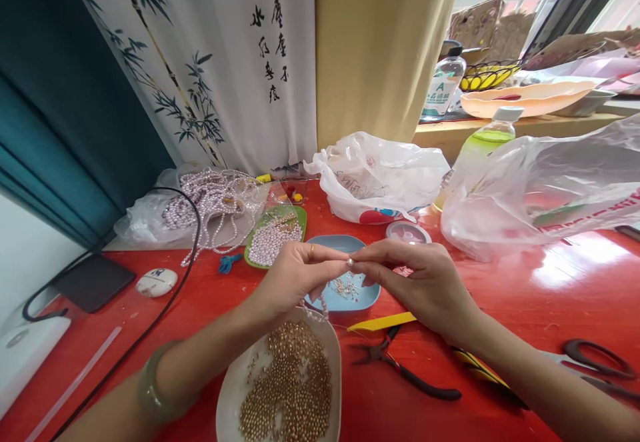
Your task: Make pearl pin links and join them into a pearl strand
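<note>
My left hand [300, 269] and my right hand [420, 279] meet fingertip to fingertip, both closed in a pinch on a small white pearl bead [350, 262]. A short strand of pale beads [320, 310] hangs below my left hand, over the rim of a white dish [227, 389] of gold beads [290, 389]. Behind my fingers is a light blue plate [327, 245] with small gold metal pieces [345, 287]. A green tray [303, 219] of loose pearl beads [274, 239] stands to its left. My fingers hide any thread through the bead.
Black-handled pliers [400, 365], a yellow tool [383, 323] and scissors [595, 362] lie on the red table [175, 355]. Bead strands [210, 195], plastic bags [385, 169] and a bottle [493, 135] line the back. A black cable [193, 255] crosses the left side, near a mouse [157, 282].
</note>
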Motion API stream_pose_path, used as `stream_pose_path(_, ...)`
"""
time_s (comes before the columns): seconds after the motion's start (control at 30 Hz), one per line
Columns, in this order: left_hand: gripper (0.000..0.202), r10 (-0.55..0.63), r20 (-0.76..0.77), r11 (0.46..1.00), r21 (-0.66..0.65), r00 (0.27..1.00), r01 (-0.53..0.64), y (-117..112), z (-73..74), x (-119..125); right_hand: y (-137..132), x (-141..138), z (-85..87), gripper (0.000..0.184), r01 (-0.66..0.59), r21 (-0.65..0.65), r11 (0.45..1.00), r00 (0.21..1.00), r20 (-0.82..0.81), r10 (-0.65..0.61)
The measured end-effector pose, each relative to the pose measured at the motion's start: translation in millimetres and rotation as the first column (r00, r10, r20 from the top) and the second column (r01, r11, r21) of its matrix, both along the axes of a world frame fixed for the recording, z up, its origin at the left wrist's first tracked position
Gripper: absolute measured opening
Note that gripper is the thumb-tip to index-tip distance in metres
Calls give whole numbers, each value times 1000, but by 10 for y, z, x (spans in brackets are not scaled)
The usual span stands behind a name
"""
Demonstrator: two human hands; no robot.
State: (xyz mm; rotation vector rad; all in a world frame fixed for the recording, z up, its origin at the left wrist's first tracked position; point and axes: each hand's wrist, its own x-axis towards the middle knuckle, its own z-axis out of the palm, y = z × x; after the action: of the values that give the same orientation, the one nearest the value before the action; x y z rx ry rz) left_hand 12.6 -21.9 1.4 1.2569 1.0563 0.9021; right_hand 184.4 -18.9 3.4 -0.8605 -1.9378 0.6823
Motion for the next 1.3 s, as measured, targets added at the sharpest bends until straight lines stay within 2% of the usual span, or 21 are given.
stream_pose_path(0.1, 18, -36, -111, 997, 65, 993, 44, 1, 25, -3, 35, 48, -13, 8, -7, 277, 961, 981, 188, -48)
stream_pose_path(0.17, 17, -54, -171, 992, 104, 984, 72, 7, 40, -9, 59, 72, -15, 13, -38, 360, 932, 951, 301, -77)
stream_pose_path(0.23, 17, -76, -197, 989, 109, 977, 99, 18, 48, -18, 78, 88, -10, 19, -58, 385, 921, 918, 383, -102)
stream_pose_path(0.4, 20, -138, -208, 988, 38, 968, 149, 46, 36, -32, 103, 126, 10, 26, -102, 375, 921, 861, 497, -107)
stream_pose_path(0.63, 15, -141, -180, 989, 12, 974, 145, 74, 11, -39, 125, 186, 12, 27, -225, 334, 915, 786, 617, -33)
stream_pose_path(0.8, 11, -131, -142, 991, 3, 981, 133, 77, -13, -36, 119, 178, 19, 25, -238, 306, 922, 794, 608, 3)
stream_pose_path(1.0, 14, -194, -170, 979, 37, 966, 203, 55, 17, -39, 87, 159, 71, 22, -220, 219, 951, 819, 571, 58)
stream_pose_path(1.17, 20, -301, -262, 946, 36, 917, 321, 47, 51, -74, 34, 169, 169, 23, -302, 112, 947, 742, 651, 160)
stream_pose_path(1.3, 12, -315, -273, 940, 44, 909, 339, 44, 72, -77, -2, 174, 211, 23, -345, 65, 936, 687, 697, 205)
